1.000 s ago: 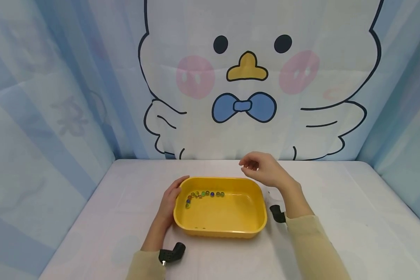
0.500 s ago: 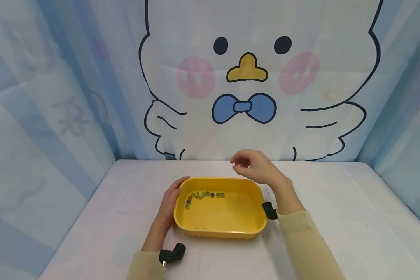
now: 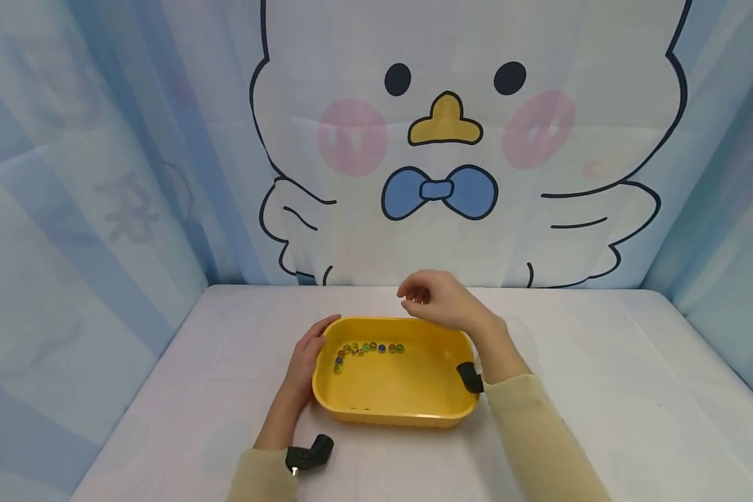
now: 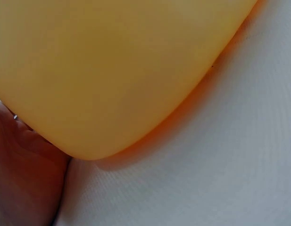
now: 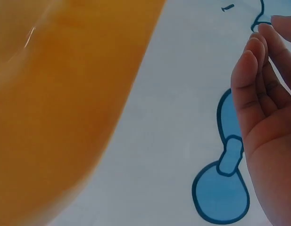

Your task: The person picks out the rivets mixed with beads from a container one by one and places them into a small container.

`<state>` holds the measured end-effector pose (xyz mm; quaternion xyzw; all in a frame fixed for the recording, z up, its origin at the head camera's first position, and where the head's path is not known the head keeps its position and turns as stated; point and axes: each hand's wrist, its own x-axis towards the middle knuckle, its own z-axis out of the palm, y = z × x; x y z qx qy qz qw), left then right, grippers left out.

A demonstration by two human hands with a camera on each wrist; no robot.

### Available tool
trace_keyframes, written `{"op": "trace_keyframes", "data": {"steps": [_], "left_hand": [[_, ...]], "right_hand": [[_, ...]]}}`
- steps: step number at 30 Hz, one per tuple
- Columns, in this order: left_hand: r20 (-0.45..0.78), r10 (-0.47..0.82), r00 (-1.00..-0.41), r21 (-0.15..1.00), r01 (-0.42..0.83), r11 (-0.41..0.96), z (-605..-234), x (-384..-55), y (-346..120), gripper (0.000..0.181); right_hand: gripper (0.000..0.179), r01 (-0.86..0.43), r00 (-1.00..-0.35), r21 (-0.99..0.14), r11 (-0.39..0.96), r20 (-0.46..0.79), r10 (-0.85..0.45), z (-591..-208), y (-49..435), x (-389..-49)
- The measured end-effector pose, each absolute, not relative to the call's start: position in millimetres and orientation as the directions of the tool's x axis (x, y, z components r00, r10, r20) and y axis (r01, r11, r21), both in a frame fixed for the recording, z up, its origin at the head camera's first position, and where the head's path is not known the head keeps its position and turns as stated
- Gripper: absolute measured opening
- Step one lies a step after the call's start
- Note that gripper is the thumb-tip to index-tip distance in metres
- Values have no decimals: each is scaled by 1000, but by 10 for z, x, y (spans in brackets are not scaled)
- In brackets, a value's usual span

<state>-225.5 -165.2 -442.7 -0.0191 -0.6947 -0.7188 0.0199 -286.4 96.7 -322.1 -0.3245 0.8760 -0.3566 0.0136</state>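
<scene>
A yellow plastic basin (image 3: 395,397) sits on the table with several glass marbles (image 3: 382,348) in a curved row along its back and left inside. My left hand (image 3: 302,366) holds the basin's left side, fingers around the back-left corner. In the left wrist view, part of that hand (image 4: 29,174) shows beside the basin's yellow wall (image 4: 117,80). My right hand (image 3: 440,301) is raised over the back rim, its fingers loosely curved with nothing seen between them. The right wrist view shows those fingers (image 5: 244,70) bent near the thumb.
A white cloth covers the table (image 3: 602,376). Behind it hangs a curtain (image 3: 439,244) printed with a cartoon chick and a blue bow tie. Black wrist cameras (image 3: 310,453) are strapped to both wrists; the right one overlaps the basin's right rim.
My right hand has moved left over the basin's back edge, its wrist now overlapping the right rim. The left hand, the basin and the marbles stay in place.
</scene>
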Motion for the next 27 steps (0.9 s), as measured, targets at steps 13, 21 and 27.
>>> {"op": "trace_keyframes", "data": {"steps": [13,21,27], "left_hand": [[54,-6,-999,998,55,-33,-4433,-2261,-1654,49],[58,-7,-998,998,58,-26,-4437,-2263,-1657,49],[64,-4,-998,998,64,-24,-4437,-2260,-1656,48]], "right_hand": [[14,-579,-755,-648,494,198,-625,-3312,840,-2893],[16,-575,-747,-647,502,164,-645,-3343,762,-2904],[19,-564,-742,-641,520,116,-661,-3365,704,-2892]]}}
